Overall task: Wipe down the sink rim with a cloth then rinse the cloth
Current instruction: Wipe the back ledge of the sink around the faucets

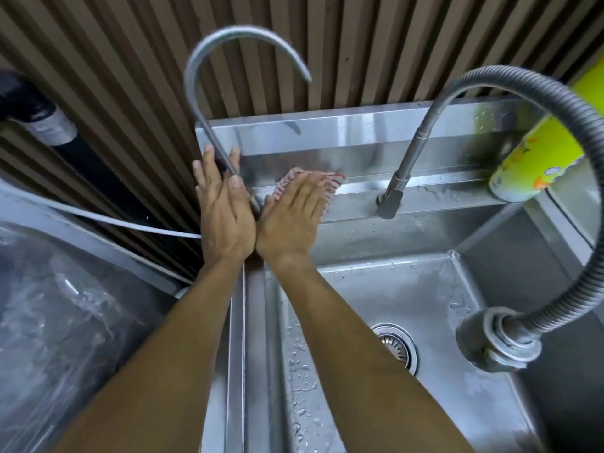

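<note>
Wiping step in hand, rinse not yet begun; right hand [289,214] lies flat with straight fingers pressing the cloth [330,181], a red-and-white striped rag, onto the back ledge of the sink rim [441,191], at its left corner just beside the gooseneck tap [209,93]; right grip released, a flat-palm press and no pinch; left hand [224,210] also flat, fingers straight, resting at the left edge of the sink with the tap's thin stem running between fingers and thumb; grip released, holding nothing as far as can be seen; heels of both hands touching; next move, by my guess: sweep the cloth along the ledge toward the flexible hose tap [402,171], working round its base, then carry the cloth under water; surface is wet stainless steel, droplets in the basin, drain strainer [394,346] open below; ribbed brown wall behind, yellow-green bottle [536,158] at right, clear plastic sheet [65,305] at left.
</note>
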